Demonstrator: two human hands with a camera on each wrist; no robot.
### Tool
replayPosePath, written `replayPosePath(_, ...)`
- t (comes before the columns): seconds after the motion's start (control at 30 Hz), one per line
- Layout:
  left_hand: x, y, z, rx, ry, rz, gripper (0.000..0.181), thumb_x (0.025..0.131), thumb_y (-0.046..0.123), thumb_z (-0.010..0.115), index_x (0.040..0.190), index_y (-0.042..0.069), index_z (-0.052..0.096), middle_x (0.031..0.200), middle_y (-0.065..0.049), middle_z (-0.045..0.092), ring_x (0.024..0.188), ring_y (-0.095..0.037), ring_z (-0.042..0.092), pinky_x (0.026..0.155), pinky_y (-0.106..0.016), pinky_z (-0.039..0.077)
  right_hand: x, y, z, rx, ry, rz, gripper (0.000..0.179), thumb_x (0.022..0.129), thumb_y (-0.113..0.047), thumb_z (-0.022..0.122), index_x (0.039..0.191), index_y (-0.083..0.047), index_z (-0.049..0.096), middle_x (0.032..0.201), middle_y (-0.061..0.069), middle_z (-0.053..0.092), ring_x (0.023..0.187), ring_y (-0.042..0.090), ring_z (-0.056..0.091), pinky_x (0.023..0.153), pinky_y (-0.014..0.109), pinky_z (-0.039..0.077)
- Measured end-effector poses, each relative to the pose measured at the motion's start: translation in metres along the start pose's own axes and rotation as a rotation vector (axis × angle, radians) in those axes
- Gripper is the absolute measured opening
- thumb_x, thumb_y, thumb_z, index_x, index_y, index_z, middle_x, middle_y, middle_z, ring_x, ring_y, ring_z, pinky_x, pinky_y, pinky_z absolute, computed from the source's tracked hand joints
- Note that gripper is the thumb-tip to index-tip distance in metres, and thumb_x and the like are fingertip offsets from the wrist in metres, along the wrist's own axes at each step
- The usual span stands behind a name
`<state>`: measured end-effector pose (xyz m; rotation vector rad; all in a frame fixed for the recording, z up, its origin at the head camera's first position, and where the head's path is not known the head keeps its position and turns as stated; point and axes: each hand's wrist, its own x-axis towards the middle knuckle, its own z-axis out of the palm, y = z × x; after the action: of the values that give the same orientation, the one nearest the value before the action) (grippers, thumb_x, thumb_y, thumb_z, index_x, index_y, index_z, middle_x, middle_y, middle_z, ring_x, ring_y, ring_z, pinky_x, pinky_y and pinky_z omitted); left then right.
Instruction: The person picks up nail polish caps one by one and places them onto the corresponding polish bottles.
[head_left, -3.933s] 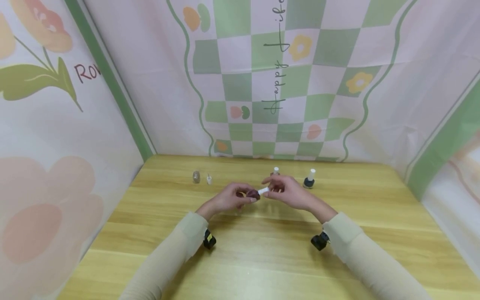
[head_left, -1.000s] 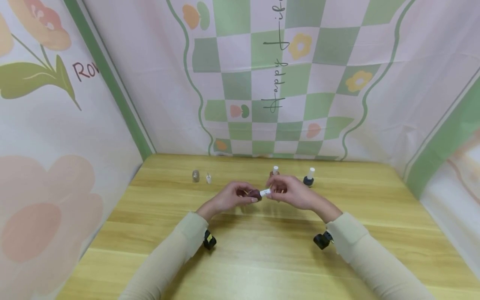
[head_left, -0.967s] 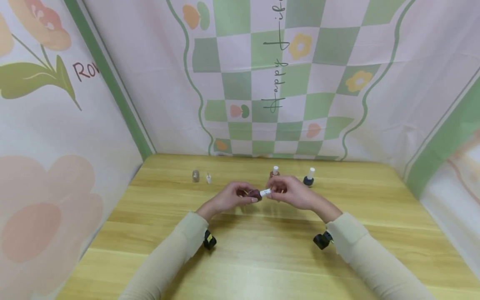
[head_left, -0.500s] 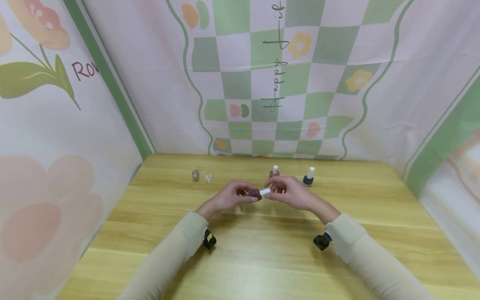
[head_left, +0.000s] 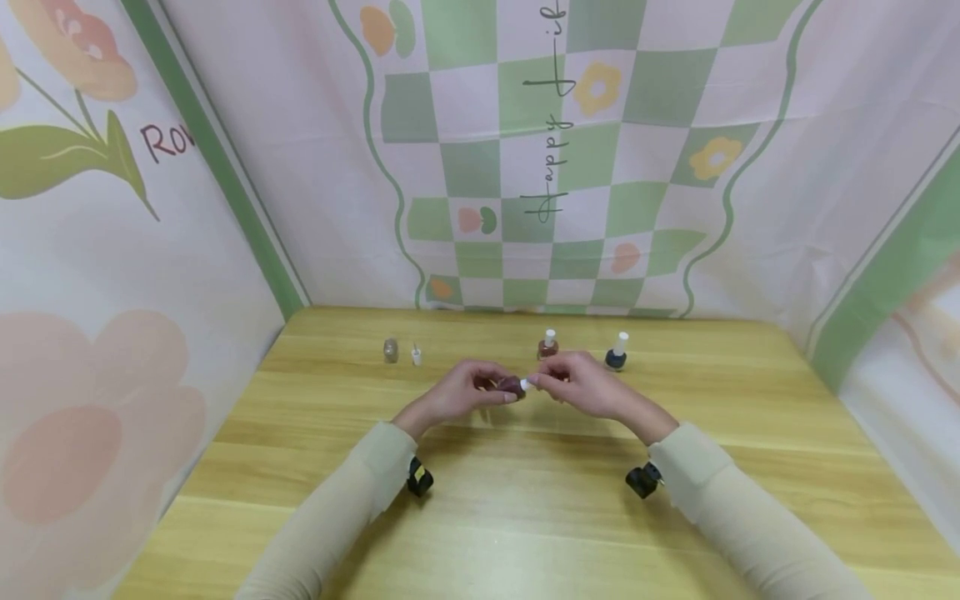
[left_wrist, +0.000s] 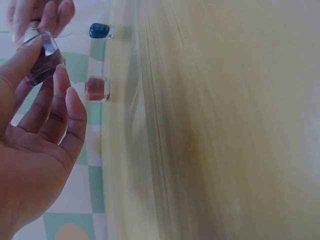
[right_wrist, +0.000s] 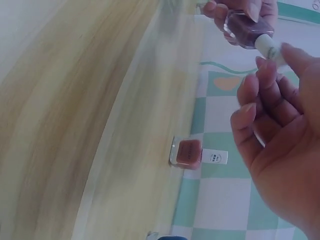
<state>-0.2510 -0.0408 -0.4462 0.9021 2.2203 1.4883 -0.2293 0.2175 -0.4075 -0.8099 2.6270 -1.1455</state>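
Gripping in the left hand (head_left: 465, 392), above the yellowish wood-grain table (head_left: 480, 508), a small dark-purple glass nail-polish bottle (head_left: 511, 387), tipped over with its neck to the right. Clamped on the bottle's body: thumb across one face, fingertips against the opposite side, outer fingers loosely bent and spread off the glass. Pinching with the right hand (head_left: 581, 385), between thumb and forefinger, the outer end of a white cylindrical cap (head_left: 525, 384) at the neck; other fingers loosely curled, apart from the bottle. Facing, just beyond the right hand, an upright reddish-brown glass bottle with a white top (head_left: 548, 348); farther right, an upright dark-blue glass bottle with a white top (head_left: 616, 360). Facing, far left, a greyish-beige rounded glass bottle (head_left: 391, 351), just left of a white brush cap (head_left: 416, 357).
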Motion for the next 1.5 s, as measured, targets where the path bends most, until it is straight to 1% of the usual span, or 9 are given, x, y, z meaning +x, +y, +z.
replayPosePath(0.1,0.001,-0.001,0.000,0.004,0.001,0.001,0.019,0.096,0.023,0.075,0.114,0.019,0.076,0.106,0.004,0.073,0.089,-0.018,0.066,0.078,-0.032,0.056,0.000,0.000,0.001,-0.013,-0.007,0.001,0.038,0.107,-0.040,0.054,0.086,-0.014,0.072,0.063,0.002,0.057,0.050,0.010,0.043,0.049,0.028,0.043)
replayPosePath(0.23,0.001,-0.002,0.001,-0.001,0.006,-0.010,0.019,0.095,0.022,0.075,0.114,0.019,0.076,0.106,0.003,0.073,0.089,-0.018,0.065,0.078,-0.031,0.055,-0.001,0.001,0.001,0.008,-0.006,-0.019,0.025,0.103,-0.035,0.063,0.108,-0.012,0.072,0.081,0.002,0.066,0.063,0.014,0.056,0.055,0.030,0.049)
replayPosePath(0.33,0.001,-0.001,0.000,-0.011,0.012,-0.028,0.020,0.094,0.022,0.076,0.114,0.020,0.076,0.105,0.003,0.073,0.088,-0.019,0.064,0.076,-0.031,0.053,-0.002,0.001,0.001,0.029,-0.008,-0.035,0.025,0.100,-0.029,0.070,0.119,-0.014,0.069,0.093,0.001,0.067,0.074,0.019,0.060,0.059,0.031,0.051)
replayPosePath(0.53,0.002,0.001,0.001,-0.008,0.012,-0.024,0.021,0.094,0.024,0.076,0.115,0.020,0.075,0.106,0.003,0.073,0.090,-0.020,0.064,0.078,-0.032,0.054,-0.004,-0.005,0.000,0.040,0.006,-0.016,0.013,0.101,-0.022,0.067,0.109,-0.013,0.072,0.084,0.003,0.063,0.069,0.018,0.050,0.058,0.027,0.042)
replayPosePath(0.8,0.003,0.000,0.003,-0.015,-0.003,-0.009,0.021,0.094,0.021,0.077,0.115,0.017,0.077,0.105,0.003,0.075,0.091,-0.019,0.067,0.081,-0.033,0.056,-0.002,0.000,0.000,0.043,-0.013,-0.034,0.014,0.102,-0.029,0.065,0.093,-0.019,0.069,0.070,0.000,0.055,0.059,0.013,0.045,0.052,0.026,0.041)
replayPosePath(1.0,0.002,0.002,0.004,-0.028,0.018,-0.023,0.022,0.094,0.021,0.077,0.115,0.016,0.077,0.105,0.002,0.076,0.091,-0.019,0.067,0.080,-0.033,0.056,-0.003,0.002,0.003,0.090,0.030,0.016,0.016,0.101,-0.032,0.067,0.102,-0.017,0.074,0.083,0.002,0.066,0.068,0.018,0.056,0.057,0.030,0.049)
replayPosePath(1.13,0.002,0.003,0.003,-0.044,0.042,-0.053,0.022,0.094,0.023,0.077,0.115,0.017,0.077,0.104,0.003,0.075,0.089,-0.020,0.067,0.080,-0.037,0.056,-0.004,0.004,0.008,0.211,0.084,0.054,0.022,0.098,-0.030,0.072,0.113,-0.013,0.074,0.096,0.006,0.070,0.088,0.032,0.066,0.071,0.043,0.058)
replayPosePath(1.27,0.003,0.002,0.003,-0.050,0.045,-0.056,0.021,0.093,0.024,0.078,0.114,0.018,0.077,0.104,0.003,0.076,0.089,-0.020,0.068,0.080,-0.039,0.057,-0.005,0.006,0.012,0.313,0.136,0.096,0.026,0.095,-0.031,0.076,0.113,-0.012,0.074,0.101,0.008,0.071,0.097,0.040,0.066,0.077,0.052,0.058)
replayPosePath(1.5,0.004,0.000,0.004,0.014,0.040,-0.019,0.021,0.093,0.023,0.078,0.114,0.017,0.078,0.105,0.005,0.075,0.088,-0.018,0.068,0.076,-0.032,0.057,-0.003,0.007,0.017,0.362,0.181,0.100,0.028,0.093,-0.034,0.078,0.111,-0.013,0.076,0.108,0.008,0.071,0.099,0.029,0.068,0.088,0.058,0.056)
